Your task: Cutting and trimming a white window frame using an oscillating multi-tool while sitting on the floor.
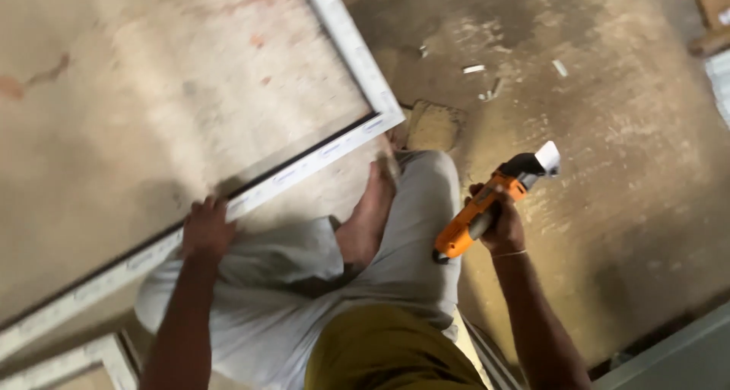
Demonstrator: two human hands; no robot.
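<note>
I sit on the floor with my legs folded, and a bare foot shows between them. My left hand [205, 226] rests on the near rail of a large white window frame [357, 52] lying flat on the concrete floor. My right hand [498, 223] grips an orange power tool [487, 207] with a black head and a white tip, held in the air to the right of my knee, away from the frame.
A small tan block [433, 124] lies just past the frame's corner. White scraps [475, 69] are scattered on the dusty floor beyond. Another white frame piece [68, 363] sits at the lower left, and a grey edge [677, 352] runs across the lower right.
</note>
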